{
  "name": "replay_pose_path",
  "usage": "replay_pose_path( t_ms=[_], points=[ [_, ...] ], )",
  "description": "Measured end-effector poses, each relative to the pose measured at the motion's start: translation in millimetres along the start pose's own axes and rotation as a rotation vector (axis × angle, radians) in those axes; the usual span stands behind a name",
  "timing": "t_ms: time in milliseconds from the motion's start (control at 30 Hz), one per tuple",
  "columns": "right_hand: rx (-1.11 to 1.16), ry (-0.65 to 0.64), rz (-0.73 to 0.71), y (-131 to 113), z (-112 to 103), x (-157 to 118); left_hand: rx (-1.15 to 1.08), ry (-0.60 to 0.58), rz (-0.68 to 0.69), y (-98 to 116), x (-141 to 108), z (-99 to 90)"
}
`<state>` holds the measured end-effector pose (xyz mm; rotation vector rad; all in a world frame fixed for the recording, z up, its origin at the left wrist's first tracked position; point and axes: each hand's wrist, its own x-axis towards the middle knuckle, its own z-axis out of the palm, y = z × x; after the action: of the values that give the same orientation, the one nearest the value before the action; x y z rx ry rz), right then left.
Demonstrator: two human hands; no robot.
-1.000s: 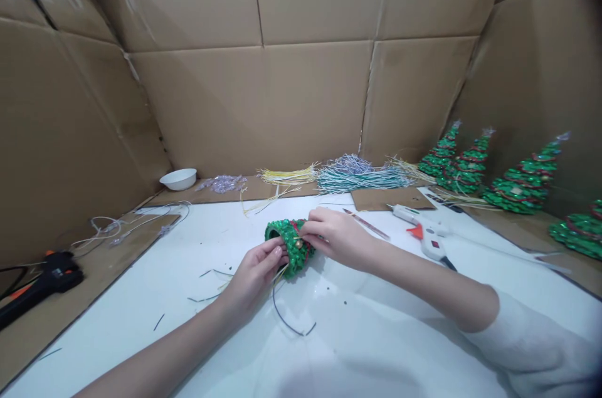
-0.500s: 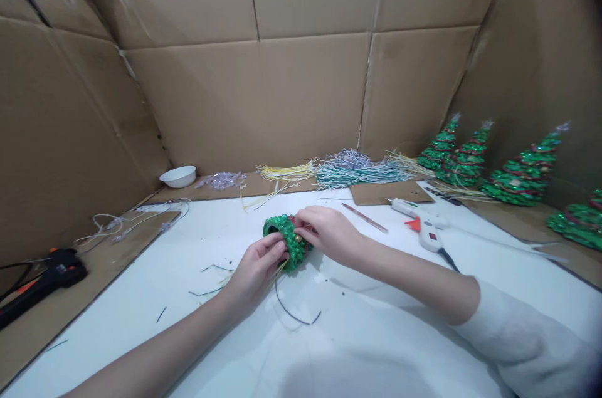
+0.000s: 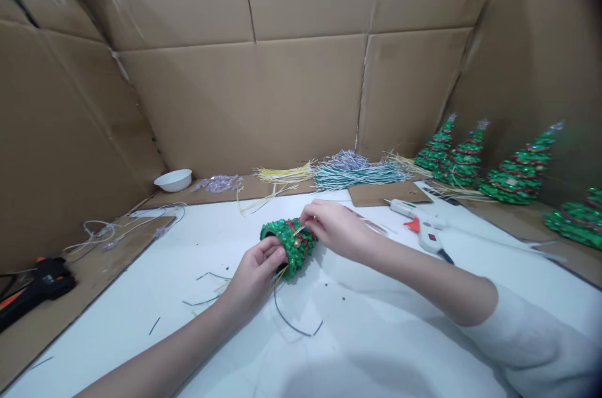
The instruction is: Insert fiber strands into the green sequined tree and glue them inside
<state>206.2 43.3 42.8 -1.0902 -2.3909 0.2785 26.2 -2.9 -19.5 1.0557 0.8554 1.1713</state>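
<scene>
A small green decorative Christmas tree [image 3: 296,263] lies on its side over the white table, its hollow base facing left. Gold beads and a red garland show on it. My left hand [image 3: 256,266] is closed on the base rim, with fingers at the opening. My right hand [image 3: 336,229] pinches at the tree's upper side, where a short pale-yellow wire [image 3: 299,230] sticks out by the fingertips; the grip itself is partly hidden. Yellow and dark strands hang from the base by my left hand, and a dark wire [image 3: 289,323] curves onto the table.
Finished trees [image 3: 517,172] stand at the right. A white glue gun [image 3: 429,236] lies before them, a black one [image 3: 42,285] far left. Bundled green wires [image 3: 362,177], yellow wires [image 3: 285,173], clear plastic pieces [image 3: 219,183] and a white bowl [image 3: 174,180] line the back.
My right hand has drawn slightly up and right off the tree's surface, baring the red garland and the yellow wire. My left hand keeps its hold on the base.
</scene>
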Motion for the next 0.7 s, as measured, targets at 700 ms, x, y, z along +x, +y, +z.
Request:
replay_pose_path(
  t_ms=[700],
  points=[
    [0.029,-0.077,-0.047,-8,-3,10,0.131,0.194,-0.134,-5,6,-16.2]
  ],
)
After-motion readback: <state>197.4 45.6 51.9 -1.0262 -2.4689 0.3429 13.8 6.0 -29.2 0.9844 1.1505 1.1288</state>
